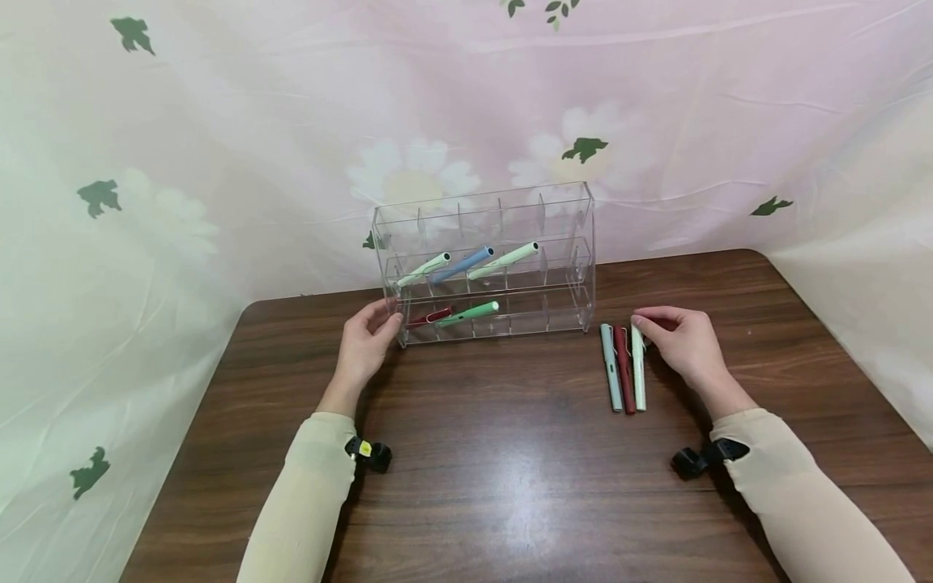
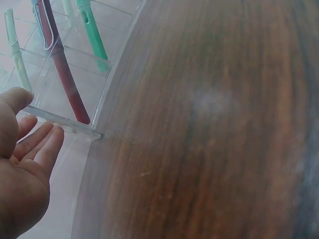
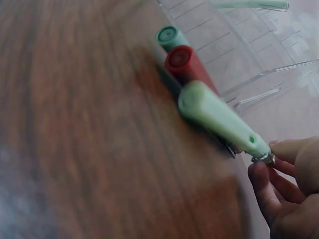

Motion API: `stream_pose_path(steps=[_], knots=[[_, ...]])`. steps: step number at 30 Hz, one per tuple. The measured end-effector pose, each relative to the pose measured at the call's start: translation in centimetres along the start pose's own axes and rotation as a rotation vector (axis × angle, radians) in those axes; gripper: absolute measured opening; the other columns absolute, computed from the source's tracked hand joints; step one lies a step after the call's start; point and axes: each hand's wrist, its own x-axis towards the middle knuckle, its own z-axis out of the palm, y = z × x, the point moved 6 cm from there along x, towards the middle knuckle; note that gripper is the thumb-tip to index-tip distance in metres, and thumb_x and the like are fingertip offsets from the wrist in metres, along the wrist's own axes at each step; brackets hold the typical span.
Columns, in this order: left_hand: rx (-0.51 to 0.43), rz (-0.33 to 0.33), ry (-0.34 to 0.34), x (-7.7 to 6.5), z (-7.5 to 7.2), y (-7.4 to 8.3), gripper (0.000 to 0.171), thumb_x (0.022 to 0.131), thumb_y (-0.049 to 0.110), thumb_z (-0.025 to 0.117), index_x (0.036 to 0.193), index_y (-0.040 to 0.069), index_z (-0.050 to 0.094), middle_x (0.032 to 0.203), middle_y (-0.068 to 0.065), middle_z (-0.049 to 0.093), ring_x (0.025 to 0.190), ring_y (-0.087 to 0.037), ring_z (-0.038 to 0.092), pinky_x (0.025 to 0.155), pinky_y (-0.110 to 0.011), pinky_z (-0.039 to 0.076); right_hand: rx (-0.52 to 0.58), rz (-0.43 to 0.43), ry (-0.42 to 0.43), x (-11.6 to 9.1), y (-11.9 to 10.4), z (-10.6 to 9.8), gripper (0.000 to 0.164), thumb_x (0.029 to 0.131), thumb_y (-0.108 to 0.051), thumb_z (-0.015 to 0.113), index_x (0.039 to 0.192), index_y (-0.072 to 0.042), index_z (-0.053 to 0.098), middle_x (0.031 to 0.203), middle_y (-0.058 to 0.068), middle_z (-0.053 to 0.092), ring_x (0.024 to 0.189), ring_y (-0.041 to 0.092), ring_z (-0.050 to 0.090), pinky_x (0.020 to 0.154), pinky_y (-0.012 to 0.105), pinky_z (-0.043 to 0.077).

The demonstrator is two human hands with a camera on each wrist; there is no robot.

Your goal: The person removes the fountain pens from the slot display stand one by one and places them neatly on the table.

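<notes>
My left hand (image 1: 367, 338) holds the left side panel of a clear acrylic pen rack (image 1: 592, 283), thumb on one side of the edge and fingers on the other in the left wrist view. Right of the rack, my right hand (image 1: 683, 340) pinches the far end of a pale green pen (image 3: 219, 117) between thumb and fingers. Beside that pen lie a dark red pen (image 1: 624, 374) and a grey-green pen (image 1: 611, 369), roughly parallel on the table.
In the rack's middle tier lean two pale green pens (image 1: 504, 261) and a blue pen (image 1: 462, 265). Its lower tier holds a red pen (image 1: 432, 317) and a green pen (image 1: 469, 314). A flowered cloth (image 1: 291, 162) hangs behind the brown wooden table (image 1: 466, 453).
</notes>
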Motion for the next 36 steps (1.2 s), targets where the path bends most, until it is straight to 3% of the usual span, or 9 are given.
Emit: stream_pose_path(steps=[3, 6, 9, 12, 19, 24, 28, 36], knots=[[-0.002, 0.001, 0.0, 0.1, 0.0, -0.1, 0.042, 0.108, 0.012, 0.065, 0.146, -0.006, 0.06, 0.149, -0.027, 0.062, 0.144, -0.037, 0.06, 0.118, -0.042, 0.051, -0.037, -0.001, -0.019, 0.0, 0.2, 0.2, 0.035, 0.107, -0.033, 0.07, 0.122, -0.003, 0.081, 0.117, 0.022, 0.08, 0.091, -0.01, 0.059, 0.08, 0.015, 0.047], [-0.005, 0.002, -0.003, 0.1, 0.0, -0.2, 0.044, 0.108, 0.011, 0.065, 0.147, -0.007, 0.059, 0.151, -0.028, 0.061, 0.145, -0.039, 0.058, 0.12, -0.042, 0.049, -0.062, -0.004, -0.038, 0.1, 0.2, 0.5, 0.034, 0.108, -0.031, 0.069, 0.123, -0.002, 0.08, 0.119, 0.023, 0.08, 0.103, 0.012, 0.069, 0.086, 0.023, 0.049], [-0.005, 0.002, -0.002, 0.1, 0.0, -0.3, 0.044, 0.108, 0.011, 0.065, 0.148, -0.007, 0.058, 0.151, -0.029, 0.06, 0.145, -0.039, 0.058, 0.121, -0.042, 0.049, -0.074, -0.01, -0.052, 0.1, 0.1, 0.6, 0.033, 0.108, -0.028, 0.068, 0.123, -0.001, 0.079, 0.121, 0.025, 0.079, 0.114, 0.036, 0.072, 0.091, 0.035, 0.052], [0.003, 0.002, -0.003, 0.0, -0.1, -0.2, 0.044, 0.108, 0.012, 0.066, 0.148, -0.006, 0.059, 0.15, -0.028, 0.061, 0.145, -0.039, 0.058, 0.121, -0.044, 0.049, -0.088, -0.018, -0.069, 0.1, 0.1, 0.8, 0.032, 0.109, -0.026, 0.066, 0.124, -0.001, 0.079, 0.122, 0.026, 0.078, 0.119, 0.044, 0.071, 0.094, 0.045, 0.053], [0.002, -0.005, -0.008, 0.0, -0.1, -0.2, 0.045, 0.108, 0.014, 0.065, 0.148, -0.005, 0.059, 0.151, -0.027, 0.061, 0.146, -0.038, 0.057, 0.121, -0.044, 0.049, -0.13, -0.06, -0.08, 0.2, -0.2, 1.0, 0.031, 0.109, -0.026, 0.067, 0.124, -0.002, 0.079, 0.122, 0.027, 0.077, 0.115, 0.046, 0.071, 0.089, 0.052, 0.055], [-0.004, -0.004, -0.007, 0.0, -0.1, -0.2, 0.045, 0.108, 0.014, 0.065, 0.148, -0.005, 0.059, 0.151, -0.027, 0.06, 0.146, -0.038, 0.057, 0.122, -0.044, 0.048, -0.156, -0.1, -0.069, 0.3, -0.5, 1.0, 0.028, 0.107, -0.022, 0.069, 0.121, 0.0, 0.08, 0.116, 0.028, 0.078, 0.103, 0.043, 0.072, 0.077, 0.042, 0.054], [-0.016, 0.001, -0.002, 0.0, -0.1, -0.2, 0.044, 0.108, 0.013, 0.065, 0.148, -0.005, 0.059, 0.151, -0.027, 0.061, 0.145, -0.038, 0.058, 0.121, -0.044, 0.049, -0.161, -0.097, -0.066, 0.3, -0.5, 0.9, 0.028, 0.108, -0.022, 0.069, 0.121, 0.0, 0.08, 0.115, 0.028, 0.078, 0.099, 0.039, 0.072, 0.074, 0.035, 0.05], [-0.028, 0.002, -0.001, 0.0, 0.0, -0.3, 0.044, 0.108, 0.013, 0.066, 0.148, -0.006, 0.059, 0.15, -0.027, 0.061, 0.144, -0.038, 0.059, 0.12, -0.043, 0.05, -0.137, -0.096, -0.015, 0.1, -1.4, 0.0, 0.028, 0.107, -0.02, 0.068, 0.122, 0.001, 0.078, 0.109, 0.027, 0.079, 0.081, 0.01, 0.062, 0.064, 0.018, 0.045]])
